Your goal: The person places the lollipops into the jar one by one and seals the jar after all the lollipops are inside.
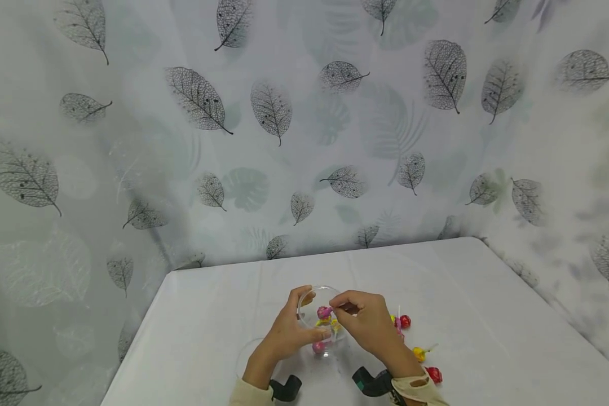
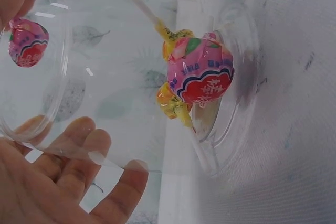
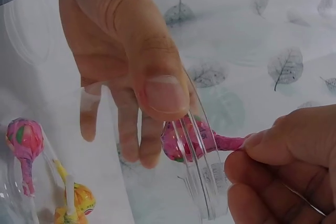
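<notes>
My left hand (image 1: 286,332) holds a clear plastic jar (image 2: 121,72), thumb on one side and fingers around the other. The jar is tilted, its open mouth facing my right hand (image 1: 367,324). Between thumb and fingertips, my right hand pinches the twisted wrapper end of a pink lollipop (image 3: 228,142). That lollipop's round head is inside the jar's rim (image 3: 205,203). Deeper in the jar, near its bottom, lie another pink lollipop (image 2: 202,74) and yellow lollipops (image 2: 173,103) with white sticks.
To the right on the white table (image 1: 487,316) are loose lollipops, among them a red one (image 1: 405,321), a yellow one (image 1: 420,354) and another red one (image 1: 434,374), partly behind my right forearm. A clear round piece (image 1: 239,358) lies by my left wrist. Leaf-print cloth (image 1: 304,124) hangs behind.
</notes>
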Tool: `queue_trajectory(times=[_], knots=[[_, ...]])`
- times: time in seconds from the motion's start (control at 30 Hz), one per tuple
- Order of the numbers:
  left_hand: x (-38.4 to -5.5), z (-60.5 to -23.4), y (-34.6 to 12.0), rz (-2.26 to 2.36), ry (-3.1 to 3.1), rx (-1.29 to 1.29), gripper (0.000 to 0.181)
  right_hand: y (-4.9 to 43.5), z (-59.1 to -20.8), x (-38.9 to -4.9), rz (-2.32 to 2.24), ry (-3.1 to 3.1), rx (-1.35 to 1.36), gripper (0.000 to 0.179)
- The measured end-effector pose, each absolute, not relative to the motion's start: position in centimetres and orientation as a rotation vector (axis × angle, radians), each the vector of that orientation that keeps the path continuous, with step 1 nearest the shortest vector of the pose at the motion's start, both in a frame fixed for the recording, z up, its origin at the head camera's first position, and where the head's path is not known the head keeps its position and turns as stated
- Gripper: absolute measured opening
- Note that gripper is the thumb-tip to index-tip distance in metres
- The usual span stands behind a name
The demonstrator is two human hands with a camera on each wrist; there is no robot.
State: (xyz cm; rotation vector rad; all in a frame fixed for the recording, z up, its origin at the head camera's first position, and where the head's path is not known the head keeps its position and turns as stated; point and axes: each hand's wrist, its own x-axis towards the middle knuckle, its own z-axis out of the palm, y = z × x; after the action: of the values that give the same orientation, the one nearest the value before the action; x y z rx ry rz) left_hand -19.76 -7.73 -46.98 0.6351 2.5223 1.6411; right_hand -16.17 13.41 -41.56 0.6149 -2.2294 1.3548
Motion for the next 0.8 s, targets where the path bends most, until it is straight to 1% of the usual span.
queue_trajectory(times=[0.17, 0.3, 0.43, 0.6, 0.8], knots=[[-19.8, -47.0, -7.9, 1.661, 2.491, 0.663, 0.098, 13.4, -41.9, -16.3, 1.315, -2.245, 0.69, 0.024], [-19.8, -46.9, -7.9, 1.668, 2.465, 0.653, 0.097, 13.5, -41.9, -16.4, 1.318, -2.227, 0.738, 0.034], [-19.6, -47.0, -7.5, 1.655, 2.469, 0.623, 0.096, 14.3, -41.6, -16.2, 1.283, -2.221, 0.712, 0.039], [-19.6, -46.9, -7.6, 1.65, 2.503, 0.592, 0.098, 15.7, -41.0, -16.7, 1.183, -2.237, 0.669, 0.042], [-19.8, -46.9, -7.3, 1.643, 2.498, 0.582, 0.1, 18.7, -40.3, -17.0, 1.075, -2.351, 0.517, 0.046]])
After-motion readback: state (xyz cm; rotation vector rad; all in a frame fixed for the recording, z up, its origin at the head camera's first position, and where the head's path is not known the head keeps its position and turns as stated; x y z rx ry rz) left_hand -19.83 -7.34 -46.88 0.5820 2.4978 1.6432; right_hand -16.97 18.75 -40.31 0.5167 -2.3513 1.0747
